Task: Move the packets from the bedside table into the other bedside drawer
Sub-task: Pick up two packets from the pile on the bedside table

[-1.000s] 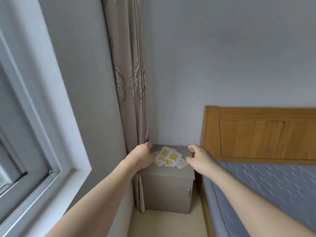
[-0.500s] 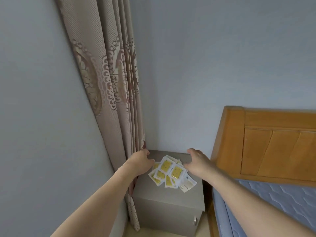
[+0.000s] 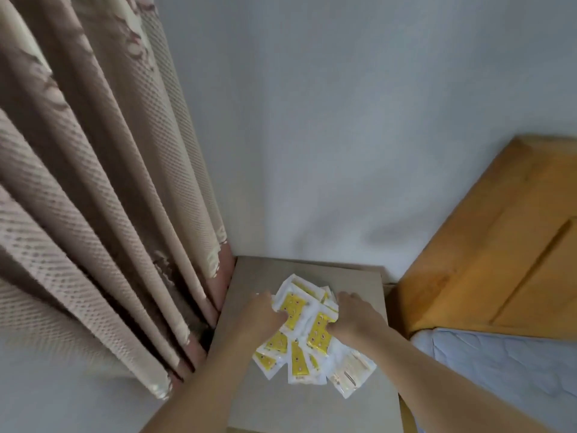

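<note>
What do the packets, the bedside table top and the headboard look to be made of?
Packets: glossy plastic film, white edges crinkling, catching light. Bedside table: smooth matte grey-brown board, probably laminate; no grain visible. Headboard: orange-toned wood with slight sheen, panel grooves showing.

The flat grey bench [image 3: 312, 410] is lying hemmed in: the pleated beige patterned curtain [image 3: 103, 214] is hanging against its left edge, the pale grey wall [image 3: 327, 135] is closing off the back, and the orange wooden headboard [image 3: 493, 260] is standing close along the right. Bare surface is showing around the pile of yellow-and-white packets [image 3: 299, 335], widest toward the front.
</note>
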A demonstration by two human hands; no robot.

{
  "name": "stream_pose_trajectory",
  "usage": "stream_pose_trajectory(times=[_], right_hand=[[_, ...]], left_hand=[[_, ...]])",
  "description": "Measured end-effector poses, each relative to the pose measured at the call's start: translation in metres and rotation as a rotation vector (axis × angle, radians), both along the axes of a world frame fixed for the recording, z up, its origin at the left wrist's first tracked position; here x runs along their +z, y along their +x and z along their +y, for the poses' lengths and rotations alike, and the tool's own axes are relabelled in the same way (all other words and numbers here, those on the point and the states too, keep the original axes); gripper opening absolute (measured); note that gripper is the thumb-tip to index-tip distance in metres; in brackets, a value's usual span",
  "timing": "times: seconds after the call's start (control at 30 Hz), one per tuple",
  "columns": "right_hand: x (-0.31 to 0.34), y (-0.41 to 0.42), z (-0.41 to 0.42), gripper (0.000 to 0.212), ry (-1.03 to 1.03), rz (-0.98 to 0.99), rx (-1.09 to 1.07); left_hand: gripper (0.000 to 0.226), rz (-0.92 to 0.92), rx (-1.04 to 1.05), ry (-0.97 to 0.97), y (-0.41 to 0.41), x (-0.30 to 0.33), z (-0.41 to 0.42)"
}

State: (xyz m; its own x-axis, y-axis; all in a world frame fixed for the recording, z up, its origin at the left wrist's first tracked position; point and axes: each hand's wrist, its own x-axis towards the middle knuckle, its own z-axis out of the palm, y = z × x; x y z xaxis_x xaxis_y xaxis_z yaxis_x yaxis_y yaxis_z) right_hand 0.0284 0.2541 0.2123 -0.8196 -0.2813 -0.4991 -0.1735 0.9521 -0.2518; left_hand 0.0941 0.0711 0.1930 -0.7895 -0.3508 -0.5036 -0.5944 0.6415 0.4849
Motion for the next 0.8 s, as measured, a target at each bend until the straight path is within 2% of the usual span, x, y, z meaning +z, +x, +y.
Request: stream_pose_trajectory(times=[0.1, 0.27, 0.37, 0.63, 0.7, 0.8], right_hand=[[-0.066, -0.018, -0.009, 0.046, 0.117, -0.027, -0.020], [-0.148, -0.039, -0.008, 0.053, 0.158, -0.073, -0.078], [-0.169, -0.050, -0.007, 0.066, 0.148, -0.086, -0.096], [-0.187, -0.057, -0.010, 0.080, 0.179, -0.022, -0.080], [-0.189, -0.058, -0.011, 0.068, 0.178, -0.022, -0.095], [-0.192, -0.059, -0.011, 0.030, 0.080, -0.074, -0.186]], left_hand=[[0.061, -0.019, 0.034, 0.027, -0.026, -0.065, 0.005], [0.079, 0.009, 0.056, -0.112, -0.049, -0.144, 0.016], [0.085, 0.015, 0.076, -0.175, -0.054, -0.167, 0.018], [0.083, 0.017, -0.001, -0.294, -0.054, -0.191, 0.005], [0.081, 0.036, -0.014, -0.307, -0.054, -0.192, 0.001], [0.075, 0.075, 0.016, -0.323, -0.053, -0.193, -0.001]])
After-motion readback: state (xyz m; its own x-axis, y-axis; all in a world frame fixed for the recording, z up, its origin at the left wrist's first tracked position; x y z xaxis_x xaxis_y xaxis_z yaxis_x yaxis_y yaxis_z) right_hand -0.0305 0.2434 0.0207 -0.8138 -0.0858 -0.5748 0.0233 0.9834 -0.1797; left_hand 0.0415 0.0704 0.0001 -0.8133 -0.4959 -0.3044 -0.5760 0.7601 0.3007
